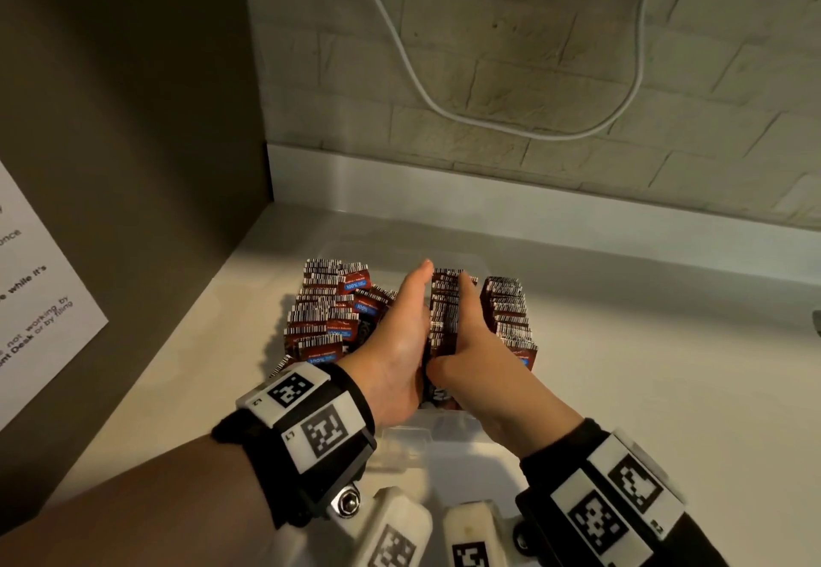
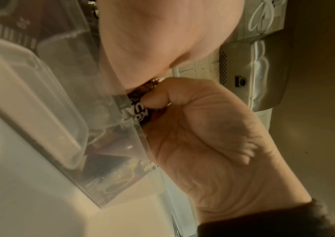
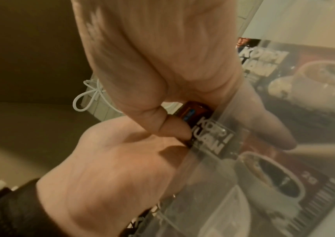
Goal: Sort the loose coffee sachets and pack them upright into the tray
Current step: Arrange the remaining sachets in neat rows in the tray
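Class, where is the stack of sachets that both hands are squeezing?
Head view: stack in the clear tray, centre, between left hand and right hand.

office pantry nook: pale counter (image 1: 622, 366), brick-look backsplash (image 1: 533, 55), printed notice (image 1: 40, 300)

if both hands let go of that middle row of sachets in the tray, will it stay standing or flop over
The middle row of sachets would probably fan out or lean: it is many thin packets on edge, pressed together only by the left hand and right hand. The packed rows beside it and the clear tray wall may limit the lean. Single packets look light and glossy, so likely slippery.
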`<act>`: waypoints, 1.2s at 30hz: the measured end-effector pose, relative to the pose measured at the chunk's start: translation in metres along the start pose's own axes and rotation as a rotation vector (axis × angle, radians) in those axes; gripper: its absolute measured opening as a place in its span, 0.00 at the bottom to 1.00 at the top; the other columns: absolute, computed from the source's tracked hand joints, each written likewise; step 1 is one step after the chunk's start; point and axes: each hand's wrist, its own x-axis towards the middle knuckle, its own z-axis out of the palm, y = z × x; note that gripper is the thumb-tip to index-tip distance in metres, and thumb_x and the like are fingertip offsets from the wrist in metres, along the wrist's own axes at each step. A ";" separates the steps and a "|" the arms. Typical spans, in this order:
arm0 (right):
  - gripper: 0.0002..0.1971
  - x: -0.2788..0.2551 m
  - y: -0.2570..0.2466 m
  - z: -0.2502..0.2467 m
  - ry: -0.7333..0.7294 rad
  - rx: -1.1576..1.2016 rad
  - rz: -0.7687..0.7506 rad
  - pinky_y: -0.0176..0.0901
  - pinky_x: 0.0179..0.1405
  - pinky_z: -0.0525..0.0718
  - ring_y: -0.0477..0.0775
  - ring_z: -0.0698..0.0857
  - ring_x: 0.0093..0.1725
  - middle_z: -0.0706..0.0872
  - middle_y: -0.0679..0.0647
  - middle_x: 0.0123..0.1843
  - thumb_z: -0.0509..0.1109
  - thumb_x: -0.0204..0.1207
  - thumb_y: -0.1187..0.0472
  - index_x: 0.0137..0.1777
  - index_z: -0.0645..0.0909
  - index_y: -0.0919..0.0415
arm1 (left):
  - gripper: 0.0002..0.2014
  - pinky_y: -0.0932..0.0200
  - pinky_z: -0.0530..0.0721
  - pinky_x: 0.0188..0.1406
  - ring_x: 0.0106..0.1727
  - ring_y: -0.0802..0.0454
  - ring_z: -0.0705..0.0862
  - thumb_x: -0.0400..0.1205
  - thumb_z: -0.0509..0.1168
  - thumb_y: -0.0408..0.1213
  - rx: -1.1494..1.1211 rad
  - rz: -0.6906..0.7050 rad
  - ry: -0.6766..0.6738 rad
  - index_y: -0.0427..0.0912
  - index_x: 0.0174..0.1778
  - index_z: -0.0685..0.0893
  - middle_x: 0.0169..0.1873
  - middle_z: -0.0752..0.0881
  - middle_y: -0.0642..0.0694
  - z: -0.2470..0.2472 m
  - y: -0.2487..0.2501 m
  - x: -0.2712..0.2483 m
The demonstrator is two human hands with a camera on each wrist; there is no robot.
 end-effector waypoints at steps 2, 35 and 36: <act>0.52 0.000 -0.001 0.000 0.002 -0.029 -0.001 0.27 0.20 0.71 0.40 0.74 0.30 0.76 0.47 0.39 0.59 0.73 0.79 0.82 0.33 0.40 | 0.44 0.52 0.81 0.53 0.62 0.49 0.82 0.77 0.51 0.73 0.016 0.010 0.020 0.51 0.85 0.57 0.80 0.70 0.46 0.000 0.001 0.001; 0.38 -0.005 -0.008 0.007 0.109 0.181 -0.055 0.48 0.56 0.87 0.50 0.87 0.54 0.87 0.49 0.54 0.71 0.69 0.75 0.71 0.64 0.41 | 0.33 0.57 0.82 0.45 0.54 0.55 0.85 0.80 0.51 0.68 0.040 0.034 0.105 0.52 0.76 0.72 0.55 0.89 0.55 -0.002 0.004 -0.001; 0.34 -0.008 -0.010 0.005 0.102 0.181 -0.059 0.46 0.53 0.87 0.50 0.88 0.52 0.88 0.49 0.51 0.70 0.70 0.75 0.63 0.66 0.36 | 0.32 0.58 0.82 0.37 0.48 0.60 0.84 0.81 0.51 0.68 0.054 0.041 0.097 0.52 0.76 0.72 0.52 0.89 0.56 -0.001 0.004 -0.002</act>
